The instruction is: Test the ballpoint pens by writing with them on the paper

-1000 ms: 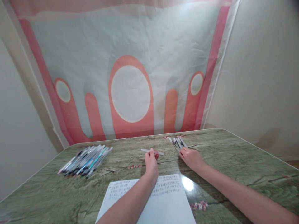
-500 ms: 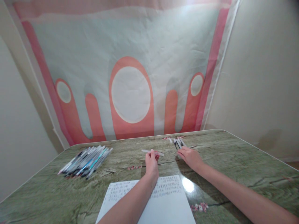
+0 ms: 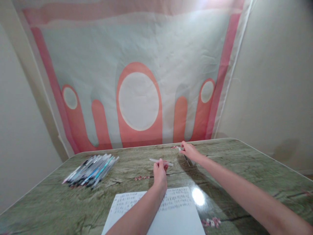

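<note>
My left hand (image 3: 160,169) is closed in a pinch on a slim pen (image 3: 154,160) with a clear, pinkish barrel, held nearly level above the table. My right hand (image 3: 190,151) reaches to the table's far edge. Its thumb and forefinger are apart around a small whitish piece (image 3: 180,149), perhaps a pen cap; I see no firm grip on it. Beneath the right wrist lie a few pens (image 3: 187,160), mostly hidden by the hand and its shadow.
A large heap of pens (image 3: 91,171) lies on the left of the wood-patterned table (image 3: 137,202). In front of me is a sheet of paper (image 3: 176,218) with handwritten lines, partly under my left forearm. A printed cloth (image 3: 139,137) hangs behind the table.
My right hand has left the few pens and moved up and left to the small whitish piece. My left hand keeps its pen in place. The view has shifted slightly.
</note>
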A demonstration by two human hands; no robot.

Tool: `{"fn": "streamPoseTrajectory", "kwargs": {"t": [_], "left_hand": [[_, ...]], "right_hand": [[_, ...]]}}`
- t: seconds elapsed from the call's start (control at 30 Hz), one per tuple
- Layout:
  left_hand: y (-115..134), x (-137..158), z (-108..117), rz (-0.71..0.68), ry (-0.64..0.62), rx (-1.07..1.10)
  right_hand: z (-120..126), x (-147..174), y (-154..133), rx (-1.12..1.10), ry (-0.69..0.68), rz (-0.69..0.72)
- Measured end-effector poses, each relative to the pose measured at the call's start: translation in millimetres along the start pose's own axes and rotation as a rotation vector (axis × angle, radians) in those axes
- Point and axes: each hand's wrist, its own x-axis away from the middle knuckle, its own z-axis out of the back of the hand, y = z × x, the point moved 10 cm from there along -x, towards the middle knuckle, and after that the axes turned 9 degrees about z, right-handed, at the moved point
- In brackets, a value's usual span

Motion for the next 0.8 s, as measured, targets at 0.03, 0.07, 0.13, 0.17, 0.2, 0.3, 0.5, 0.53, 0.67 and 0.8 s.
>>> {"fn": "streamPoseTrajectory", "kwargs": {"t": [0.03,0.07,0.13,0.17,0.2,0.3,0.5,0.53,0.67,0.8], "left_hand": [[0,0,0,-0.001,0.001,0.0],[0,-1,1,0.0,0.002,0.0],[-1,-1,1,0.005,0.001,-0.001],[-1,-1,1,0.006,0.001,-0.003],[-1,-1,1,0.006,-0.001,-0.005],[0,-1,0,0.002,-0.005,-0.01],[0,0,-1,0.008,-0.009,-0.007],[0,0,-1,0.008,-0.009,-0.007],[1,1,-1,0.013,-0.011,-0.006],[1,1,-2,0.016,-0.014,-0.005]], "right_hand": [[-2,-3,1,0.013,-0.006,-0.01],[-3,-6,1,0.026,-0.015,-0.016],[-8,-12,1,0.05,-0.041,-0.014],[-10,-14,1,0.06,-0.057,-0.007],[-12,-15,-1,0.068,-0.077,0.004],[-20,-17,-6,0.095,-0.133,0.035],[-25,-13,-17,0.16,-0.166,0.047],[-25,-12,-17,0.166,-0.161,0.043],[-16,-11,-12,0.183,-0.1,0.007],[-1,-7,1,0.185,-0.029,-0.042]]}}
